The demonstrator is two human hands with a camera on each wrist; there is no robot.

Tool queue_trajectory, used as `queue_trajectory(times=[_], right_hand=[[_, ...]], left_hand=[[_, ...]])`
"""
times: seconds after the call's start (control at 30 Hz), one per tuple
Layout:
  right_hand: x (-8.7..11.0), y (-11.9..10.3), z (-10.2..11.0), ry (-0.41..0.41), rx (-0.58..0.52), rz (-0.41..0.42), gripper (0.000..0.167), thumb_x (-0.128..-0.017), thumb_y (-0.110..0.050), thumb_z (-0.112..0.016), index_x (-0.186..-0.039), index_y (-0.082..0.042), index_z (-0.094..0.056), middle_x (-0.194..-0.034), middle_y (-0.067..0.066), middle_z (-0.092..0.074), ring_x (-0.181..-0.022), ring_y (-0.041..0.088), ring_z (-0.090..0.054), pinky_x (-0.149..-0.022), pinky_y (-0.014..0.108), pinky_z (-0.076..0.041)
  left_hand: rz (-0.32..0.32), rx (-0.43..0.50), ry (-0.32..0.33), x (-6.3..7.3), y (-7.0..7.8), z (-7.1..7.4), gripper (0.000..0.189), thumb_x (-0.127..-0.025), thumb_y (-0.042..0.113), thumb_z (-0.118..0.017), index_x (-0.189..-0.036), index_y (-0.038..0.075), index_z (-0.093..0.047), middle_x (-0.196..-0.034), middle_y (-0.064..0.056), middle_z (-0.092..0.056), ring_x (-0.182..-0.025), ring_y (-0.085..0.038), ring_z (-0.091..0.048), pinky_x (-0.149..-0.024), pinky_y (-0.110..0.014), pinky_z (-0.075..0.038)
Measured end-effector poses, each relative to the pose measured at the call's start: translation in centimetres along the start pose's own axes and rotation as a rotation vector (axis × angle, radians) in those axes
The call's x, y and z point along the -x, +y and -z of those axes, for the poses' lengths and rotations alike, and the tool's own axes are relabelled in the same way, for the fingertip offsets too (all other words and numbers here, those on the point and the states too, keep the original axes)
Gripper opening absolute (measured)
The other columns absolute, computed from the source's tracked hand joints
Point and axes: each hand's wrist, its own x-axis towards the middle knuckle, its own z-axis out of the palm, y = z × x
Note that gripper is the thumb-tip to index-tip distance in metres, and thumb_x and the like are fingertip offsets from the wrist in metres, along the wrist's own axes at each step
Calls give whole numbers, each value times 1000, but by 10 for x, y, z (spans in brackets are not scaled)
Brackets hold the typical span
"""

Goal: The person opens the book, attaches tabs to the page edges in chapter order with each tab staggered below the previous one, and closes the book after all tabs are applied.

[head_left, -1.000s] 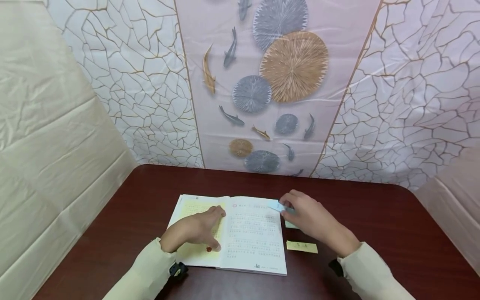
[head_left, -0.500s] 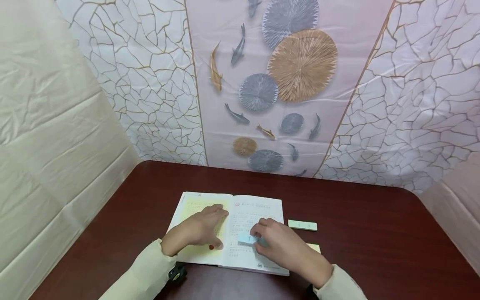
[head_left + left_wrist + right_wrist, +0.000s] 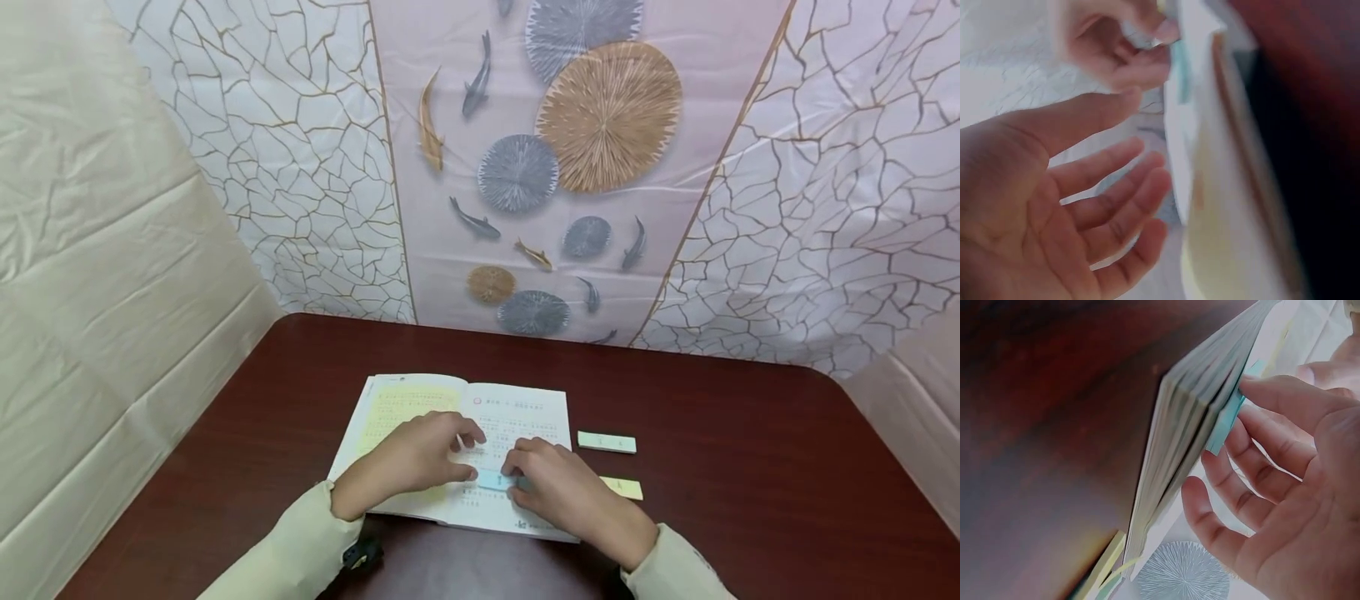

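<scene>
An open book (image 3: 525, 410) lies on the table, its left page tinted yellow and its right page white with print. Across the lower part of the right page is a pale blue sticky note pad (image 3: 492, 480), which my right hand (image 3: 558, 487) pinches at its right end. In the right wrist view, thumb and fingers lie on either side of the blue pad (image 3: 1225, 422), close over the page. My left hand (image 3: 416, 454) hovers across the middle of the book, fingers spread and holding nothing. Its thumb tip points at the pad's left end.
Right of the book lie a green sticky note pad (image 3: 607, 442) and a yellow one (image 3: 625, 487), the latter partly hidden by my right hand. The dark red table (image 3: 720, 433) meets a patterned cloth (image 3: 525, 250) at the back.
My right hand has brought the blue sticky note pad from the page's upper right edge down and left onto the page. My left hand has since moved right, from the left page toward the pad.
</scene>
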Motion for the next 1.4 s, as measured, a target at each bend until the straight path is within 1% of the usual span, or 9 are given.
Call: queue_trajectory(times=[0.1,0.2,0.4,0.67,0.8,0.97,1.2,1.33,1.4], right_hand=[[0,-1,1,-3,-5,-2,15,-87,-12,-87,-99,-12,-78,-100,-3,-72,-96,20,-69,-77,37,-58],[1,-1,1,8,2,0,16,-87,-11,-87,-99,-12,-78,-100,-3,-72,-97,20,-69,-78,37,-58],[3,-1,-2,38,18,30,16,-87,-11,-87,-99,-13,-78,-99,-4,-72,-93,18,-68,-74,35,-57],[6,-6,-5,117,116,99,16,-84,-13,-89,-95,-14,-77,-92,-5,-68,-83,16,-63,-66,30,-53],[8,-9,-4,158,210,94,20,-81,-16,-92,-92,-16,-76,-91,-6,-66,-80,16,-60,-67,33,-54],[8,-12,-4,176,231,51,21,-79,-17,-94,-92,-14,-77,-90,-4,-67,-79,18,-62,-65,32,-54],[7,-15,-2,177,173,-12,22,-78,-16,-94,-93,-13,-78,-88,-3,-66,-79,19,-61,-61,31,-52],[2,-18,2,83,-24,-131,16,-85,-17,-89,-91,-14,-74,-89,-3,-70,-79,16,-64,-62,33,-52],[-3,-19,3,34,-136,-204,13,-90,-19,-84,-88,-15,-72,-82,-4,-69,-70,12,-60,-58,31,-47]], left_hand=[[4,-46,40,-1,2,-10,29,-86,25,-90,-110,15,-79,-95,8,-72,-84,-8,-63,-69,-30,-51],[1,-81,71,-1,3,-19,21,-86,24,-89,-105,17,-81,-92,11,-71,-79,-3,-62,-65,-27,-50],[-6,-176,129,-1,6,-28,7,-86,19,-88,-91,22,-84,-89,13,-75,-77,-6,-67,-58,-28,-49],[32,-196,129,1,10,-28,14,-84,16,-88,-76,25,-80,-83,14,-74,-67,-8,-62,-52,-33,-46],[34,-176,122,-1,11,-27,15,-84,16,-88,-76,25,-80,-82,14,-73,-65,-7,-58,-52,-33,-45],[38,-172,113,-4,12,-28,14,-85,17,-88,-77,25,-81,-83,14,-73,-66,-7,-59,-54,-34,-45],[58,-186,116,-4,15,-28,15,-84,18,-89,-76,26,-79,-82,14,-73,-68,-9,-62,-55,-35,-46],[51,-183,111,-4,15,-28,15,-85,16,-88,-77,25,-79,-84,13,-73,-68,-9,-62,-55,-35,-47],[48,-175,111,-4,14,-27,15,-85,15,-88,-77,25,-79,-84,13,-73,-67,-9,-62,-55,-35,-47]])
